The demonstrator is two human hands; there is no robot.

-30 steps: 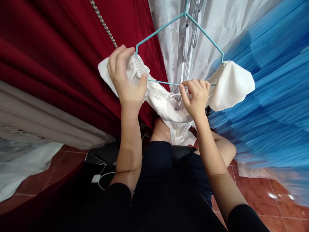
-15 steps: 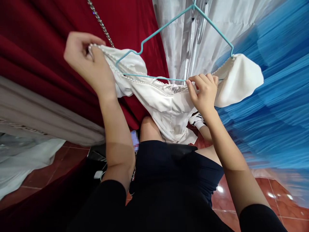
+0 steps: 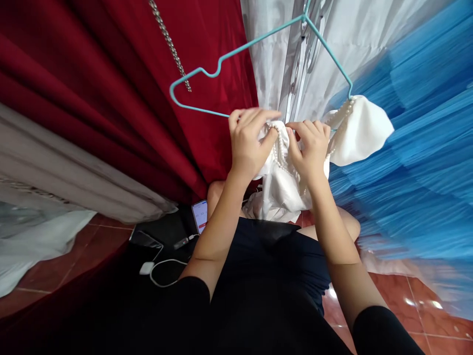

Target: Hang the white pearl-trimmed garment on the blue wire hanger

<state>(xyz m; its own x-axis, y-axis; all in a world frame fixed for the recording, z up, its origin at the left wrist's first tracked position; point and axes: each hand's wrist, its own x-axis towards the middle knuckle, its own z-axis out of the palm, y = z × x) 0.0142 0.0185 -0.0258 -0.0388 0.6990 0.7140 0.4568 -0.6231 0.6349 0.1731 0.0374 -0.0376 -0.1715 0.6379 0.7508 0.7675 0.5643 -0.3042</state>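
A white dress with a pearl-trimmed neckline hangs bunched in front of me. Its puffy right-side sleeve still sits over one end of a turquoise wire hanger, while the hanger's left end is bare. My left hand has its thumb and fingers closed about the gathered pearl edge near the lower bar, its fingertips slightly blurred. Just to the right, my right hand pinches the neckline cloth by the hanger bar. The hanger's hook runs out of view at the top.
Red drapes hang on the left, with a beaded chain before them. Blue tulle fills the right and white cloth the back. A lit phone and a white cable lie beside my lap.
My left hand has brought the dress's left side off the hanger end and moved right, close to my right hand. My right hand stays at the neckline. The phone now shows more fully.
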